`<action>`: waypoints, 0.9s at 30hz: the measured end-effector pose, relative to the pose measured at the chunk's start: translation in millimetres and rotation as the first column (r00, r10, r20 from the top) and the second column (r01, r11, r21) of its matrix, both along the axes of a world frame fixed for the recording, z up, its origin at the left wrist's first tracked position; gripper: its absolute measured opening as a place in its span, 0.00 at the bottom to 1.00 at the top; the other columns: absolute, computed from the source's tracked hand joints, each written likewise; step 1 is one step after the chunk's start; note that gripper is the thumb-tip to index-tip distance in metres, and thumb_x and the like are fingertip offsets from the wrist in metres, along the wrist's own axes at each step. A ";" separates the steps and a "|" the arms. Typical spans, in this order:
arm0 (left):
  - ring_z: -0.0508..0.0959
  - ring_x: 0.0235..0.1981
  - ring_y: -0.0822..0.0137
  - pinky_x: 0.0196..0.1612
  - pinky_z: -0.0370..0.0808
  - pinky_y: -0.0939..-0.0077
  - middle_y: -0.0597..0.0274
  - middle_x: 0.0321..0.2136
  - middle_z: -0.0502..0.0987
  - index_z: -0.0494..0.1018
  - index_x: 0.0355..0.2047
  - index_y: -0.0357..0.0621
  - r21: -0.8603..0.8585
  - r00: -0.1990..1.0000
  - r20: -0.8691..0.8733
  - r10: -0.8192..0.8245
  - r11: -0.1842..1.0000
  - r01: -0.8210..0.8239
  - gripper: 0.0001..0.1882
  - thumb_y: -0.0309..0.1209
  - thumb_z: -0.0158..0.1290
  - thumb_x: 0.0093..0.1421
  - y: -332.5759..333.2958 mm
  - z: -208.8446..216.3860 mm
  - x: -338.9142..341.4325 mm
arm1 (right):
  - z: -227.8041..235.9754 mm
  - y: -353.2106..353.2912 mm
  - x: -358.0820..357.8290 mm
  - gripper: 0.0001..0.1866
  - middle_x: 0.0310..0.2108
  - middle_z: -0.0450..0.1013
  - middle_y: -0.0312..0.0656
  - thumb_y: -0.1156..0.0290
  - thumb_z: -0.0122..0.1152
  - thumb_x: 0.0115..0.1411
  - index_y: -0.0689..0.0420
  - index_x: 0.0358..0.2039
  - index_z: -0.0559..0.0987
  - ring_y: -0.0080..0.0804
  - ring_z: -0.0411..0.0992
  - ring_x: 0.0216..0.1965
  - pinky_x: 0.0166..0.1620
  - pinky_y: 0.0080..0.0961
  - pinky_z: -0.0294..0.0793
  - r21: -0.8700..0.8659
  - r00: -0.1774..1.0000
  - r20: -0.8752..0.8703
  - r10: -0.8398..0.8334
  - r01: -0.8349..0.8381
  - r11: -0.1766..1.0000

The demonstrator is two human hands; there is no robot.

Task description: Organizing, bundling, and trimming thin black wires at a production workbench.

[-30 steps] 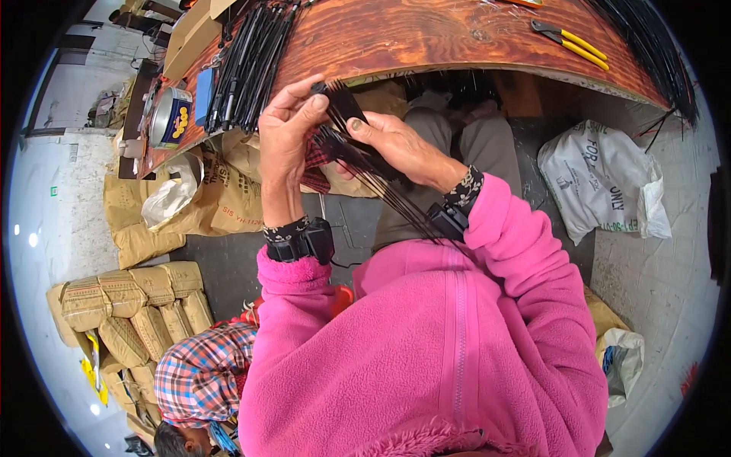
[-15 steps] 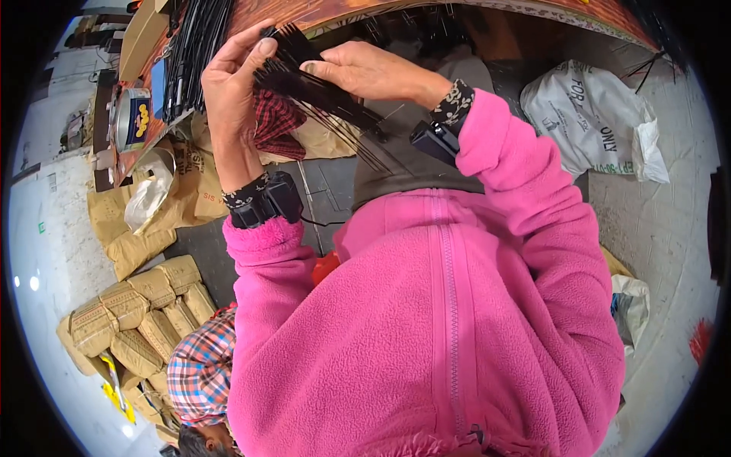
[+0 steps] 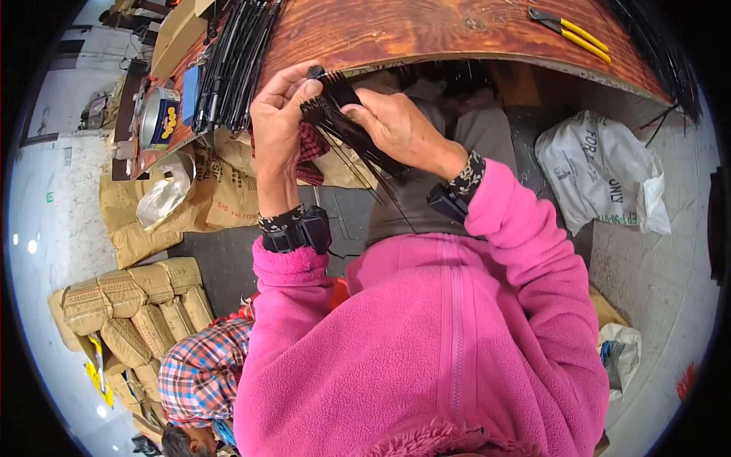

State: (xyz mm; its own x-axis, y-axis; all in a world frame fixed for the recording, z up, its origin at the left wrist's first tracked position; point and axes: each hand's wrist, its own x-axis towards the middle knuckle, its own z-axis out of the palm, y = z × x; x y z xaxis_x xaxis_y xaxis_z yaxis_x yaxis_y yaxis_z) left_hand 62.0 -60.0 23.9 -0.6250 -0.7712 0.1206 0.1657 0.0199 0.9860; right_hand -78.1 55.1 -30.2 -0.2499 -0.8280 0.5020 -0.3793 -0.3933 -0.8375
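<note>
In front of me, below the table's near edge, I hold a fan of thin black ribs [image 3: 352, 135], much like umbrella ribs. My left hand [image 3: 277, 114] is closed at its upper end, thumb and fingers pinching a small round black piece [image 3: 315, 71] there. My right hand [image 3: 403, 131] grips the ribs from the right, its thumb lying across them. The loose lower ends spread down over my lap. Part of the bundle is hidden behind the right hand's fingers.
The wooden table [image 3: 426, 30] carries black rods [image 3: 237, 68], a round tin [image 3: 160, 114], yellow-handled pliers [image 3: 580, 38] and dark strands [image 3: 662, 65]. A white sack [image 3: 598, 171] stands right. Paper-wrapped packages [image 3: 126, 305] and a person in a plaid shirt [image 3: 204, 365] are lower left.
The view has shifted, showing more tabletop and bringing the pliers into sight. Both hands keep hold of the ribs, which now hang more steeply.
</note>
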 end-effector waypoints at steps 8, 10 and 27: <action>0.78 0.35 0.77 0.40 0.74 0.84 0.62 0.37 0.80 0.76 0.47 0.34 -0.014 0.994 -0.011 -0.113 0.994 0.113 0.17 0.24 0.61 0.57 -5.1 3.5 2.1 | 5.4 4.1 -0.3 0.14 0.21 0.65 0.47 0.63 0.50 0.70 0.64 0.36 0.73 0.27 0.61 0.24 0.30 0.28 0.67 0.199 0.989 0.120 0.090 -0.112 0.974; 0.78 0.35 0.77 0.40 0.74 0.85 0.62 0.37 0.80 0.76 0.47 0.34 -0.027 0.990 -0.008 -0.137 0.990 0.137 0.17 0.24 0.61 0.57 -11.6 -0.8 5.1 | 8.0 5.9 1.3 0.15 0.21 0.66 0.45 0.62 0.50 0.70 0.64 0.36 0.73 0.24 0.61 0.25 0.31 0.27 0.68 0.232 0.987 0.144 0.076 -0.108 0.967; 0.75 0.38 0.73 0.42 0.70 0.82 0.63 0.36 0.77 0.78 0.44 0.34 -0.118 0.930 -0.018 -0.367 0.924 0.363 0.19 0.28 0.66 0.52 -15.7 1.9 9.9 | 29.4 22.1 -20.1 0.24 0.15 0.66 0.50 0.54 0.55 0.65 0.63 0.22 0.76 0.46 0.67 0.18 0.26 0.38 0.64 0.246 0.980 -0.079 0.184 -0.160 0.956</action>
State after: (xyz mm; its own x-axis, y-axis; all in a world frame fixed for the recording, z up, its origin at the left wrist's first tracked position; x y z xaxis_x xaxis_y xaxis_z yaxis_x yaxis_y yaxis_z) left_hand 72.0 -75.7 25.8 -0.8537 -0.4709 0.2221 0.2204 0.0596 0.9736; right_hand -98.2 77.2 -0.8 -0.0523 -0.9522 0.3009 -0.4100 -0.2543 -0.8759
